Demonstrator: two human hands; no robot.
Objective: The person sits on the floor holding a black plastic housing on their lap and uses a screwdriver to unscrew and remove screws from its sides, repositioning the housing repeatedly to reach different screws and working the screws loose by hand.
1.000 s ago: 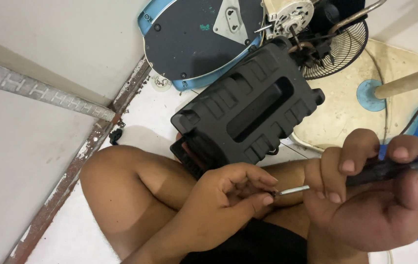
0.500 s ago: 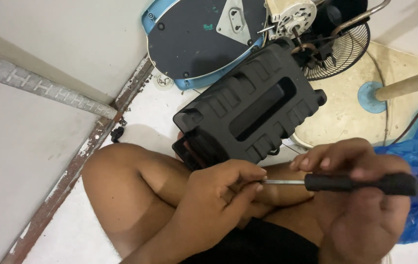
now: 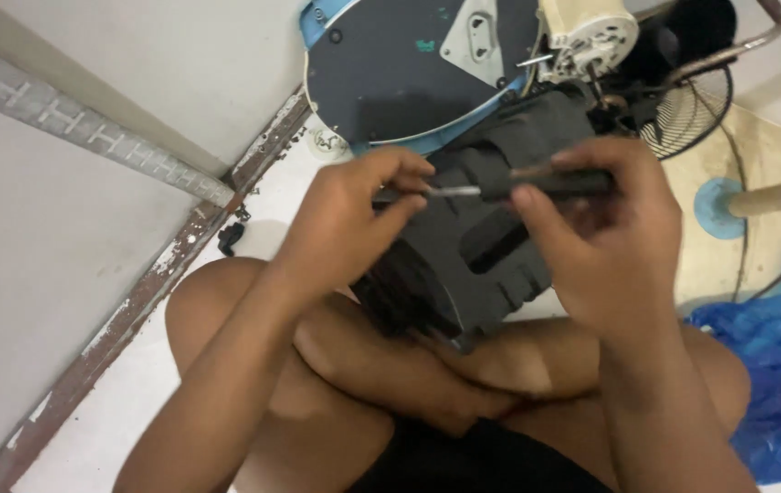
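Note:
My right hand (image 3: 605,233) grips the black handle of a screwdriver (image 3: 537,185), held level with the metal shaft pointing left. My left hand (image 3: 345,224) pinches the tip of that shaft between thumb and fingers; whether a small screw sits there is too small to tell. Both hands are raised above a black ribbed plastic case (image 3: 491,246) that lies on the floor in front of my crossed legs.
A round dark fan base with a blue rim (image 3: 400,73) and a cream motor (image 3: 587,36) lie beyond the case. A wire fan guard (image 3: 692,114) and a wooden pole (image 3: 779,194) are at right. Blue plastic sheet (image 3: 770,365) lies near my right knee. A wall (image 3: 89,100) is left.
Both hands have risen from my lap to in front of the black case. The screwdriver stays level, with my left fingers still at its tip. The camera has tilted closer.

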